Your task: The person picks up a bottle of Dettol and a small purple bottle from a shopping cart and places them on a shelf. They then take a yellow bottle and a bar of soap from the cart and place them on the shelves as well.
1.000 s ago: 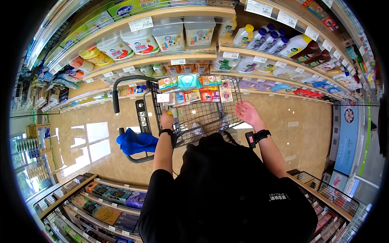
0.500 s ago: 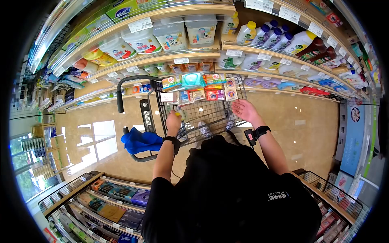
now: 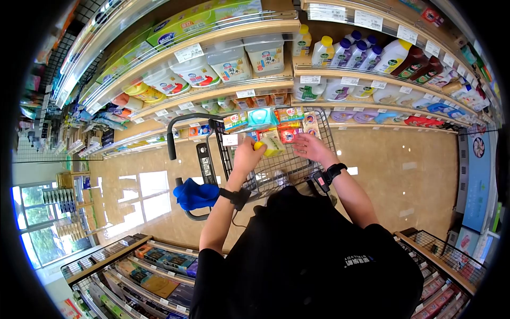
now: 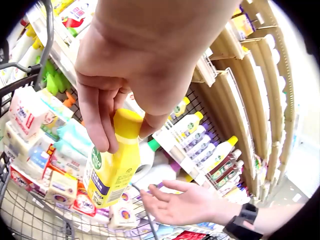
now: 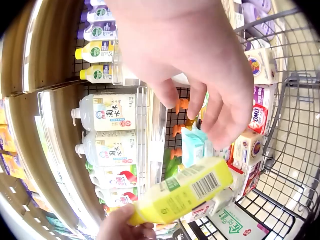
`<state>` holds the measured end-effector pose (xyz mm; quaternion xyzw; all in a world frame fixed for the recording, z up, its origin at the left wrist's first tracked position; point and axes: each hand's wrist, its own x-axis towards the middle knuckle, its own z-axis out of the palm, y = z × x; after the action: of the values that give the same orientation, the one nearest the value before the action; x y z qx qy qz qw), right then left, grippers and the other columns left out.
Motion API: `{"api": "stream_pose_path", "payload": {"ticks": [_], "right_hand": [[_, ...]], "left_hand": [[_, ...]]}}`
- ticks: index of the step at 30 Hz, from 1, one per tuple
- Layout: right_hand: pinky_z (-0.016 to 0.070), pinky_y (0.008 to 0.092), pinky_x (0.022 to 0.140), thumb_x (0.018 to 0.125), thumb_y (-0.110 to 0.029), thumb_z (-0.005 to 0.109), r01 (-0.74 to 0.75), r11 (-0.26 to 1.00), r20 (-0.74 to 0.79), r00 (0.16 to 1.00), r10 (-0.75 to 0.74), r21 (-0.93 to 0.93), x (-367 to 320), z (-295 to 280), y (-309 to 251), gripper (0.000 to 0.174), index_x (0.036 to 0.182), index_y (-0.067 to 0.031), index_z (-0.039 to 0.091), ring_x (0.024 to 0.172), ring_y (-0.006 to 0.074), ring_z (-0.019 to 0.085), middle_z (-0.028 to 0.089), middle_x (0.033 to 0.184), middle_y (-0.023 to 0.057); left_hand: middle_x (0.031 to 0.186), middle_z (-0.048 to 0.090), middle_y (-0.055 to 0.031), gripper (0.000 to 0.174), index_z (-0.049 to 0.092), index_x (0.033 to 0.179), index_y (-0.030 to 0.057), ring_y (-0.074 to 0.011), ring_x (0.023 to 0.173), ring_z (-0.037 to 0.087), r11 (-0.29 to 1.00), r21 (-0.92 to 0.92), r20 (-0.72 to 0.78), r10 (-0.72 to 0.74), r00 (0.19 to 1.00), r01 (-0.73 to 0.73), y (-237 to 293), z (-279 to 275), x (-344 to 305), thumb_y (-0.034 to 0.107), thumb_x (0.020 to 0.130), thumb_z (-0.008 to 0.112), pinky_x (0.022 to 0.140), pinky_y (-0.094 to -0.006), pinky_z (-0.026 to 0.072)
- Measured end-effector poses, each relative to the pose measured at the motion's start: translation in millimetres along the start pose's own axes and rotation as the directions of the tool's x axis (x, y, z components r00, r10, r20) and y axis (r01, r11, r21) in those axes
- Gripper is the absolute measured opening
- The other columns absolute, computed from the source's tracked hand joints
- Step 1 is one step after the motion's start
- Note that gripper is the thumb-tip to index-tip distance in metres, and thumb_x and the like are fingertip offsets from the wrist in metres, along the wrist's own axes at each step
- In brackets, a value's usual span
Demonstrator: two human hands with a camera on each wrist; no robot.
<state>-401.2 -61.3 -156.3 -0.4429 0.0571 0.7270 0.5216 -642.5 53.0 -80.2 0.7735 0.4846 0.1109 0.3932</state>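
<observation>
The left hand (image 3: 248,155) pinches a yellow bottle (image 3: 272,146) by its yellow cap, over the shopping cart (image 3: 265,173). In the left wrist view the bottle (image 4: 114,172) hangs cap up, slightly tilted, with thumb and fingers round the cap. The right hand (image 3: 316,149) is beside it, palm partly up and fingers loosely bent, holding nothing. In the right wrist view the bottle (image 5: 185,192) lies below the right hand's fingers, not touching them. Packed along the cart's far side are a turquoise pack (image 3: 261,117), a red OMO pack (image 3: 289,134) and several other packs.
Shelves beyond the cart hold large white jugs (image 3: 228,65), yellow-capped bottles (image 3: 323,51) and purple-capped bottles. A blue cloth (image 3: 196,194) hangs on the cart handle at left. More shelving (image 3: 159,271) stands behind the person; tiled floor (image 3: 393,170) extends to the right.
The left hand has lifted the yellow bottle from the cart's left part, up and to the right. The right hand has moved slightly left, nearer to it. The view has shifted a little.
</observation>
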Motion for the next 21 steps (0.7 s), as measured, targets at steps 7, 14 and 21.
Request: {"api": "stream_pose_path", "payload": {"ticks": [7,14,21], "right_hand": [[0.0501,0.0465,0.087,0.091,-0.038,0.055,0.024,1.000,0.260,0.965,-0.027,0.014,-17.9,34.4,-0.9,0.045,0.128,-0.0145,0.045,0.102,0.0250,0.057,0.055,0.115,0.0059],[0.0515,0.0254,0.057,0.093,-0.037,0.052,0.101,0.994,0.219,0.971,-0.092,-0.033,-25.5,29.1,3.5,0.038,0.123,-0.0137,0.048,0.080,0.0134,0.061,0.061,0.103,0.0029],[0.0479,0.0219,0.047,0.094,-0.037,0.049,0.021,0.999,0.222,0.975,-0.030,0.044,-36.7,19.6,-3.0,0.037,0.118,-0.0093,0.052,0.064,0.0142,0.061,0.063,0.090,0.0056]], "left_hand": [[0.060,0.062,-0.0096,0.032,0.052,0.081,-0.0005,-0.0162,0.051,0.063,0.967,-0.253,0.057,0.016,0.998,-0.001,67.9,-12.1,-3.7,0.025,0.079,0.070,0.048,-0.0282,0.0484],[0.056,0.057,-0.0059,0.035,0.050,0.080,-0.0004,-0.0135,0.044,0.057,0.965,-0.256,0.063,0.078,0.995,-0.059,88.6,-5.8,-6.6,0.027,0.078,0.072,0.043,-0.0273,0.0440],[0.103,0.057,-0.0080,0.047,0.051,0.113,0.0028,-0.0125,0.078,0.059,0.870,-0.395,0.159,0.381,0.911,-0.295,81.5,4.2,-5.0,0.016,0.076,0.076,0.066,-0.0272,0.0499]]}}
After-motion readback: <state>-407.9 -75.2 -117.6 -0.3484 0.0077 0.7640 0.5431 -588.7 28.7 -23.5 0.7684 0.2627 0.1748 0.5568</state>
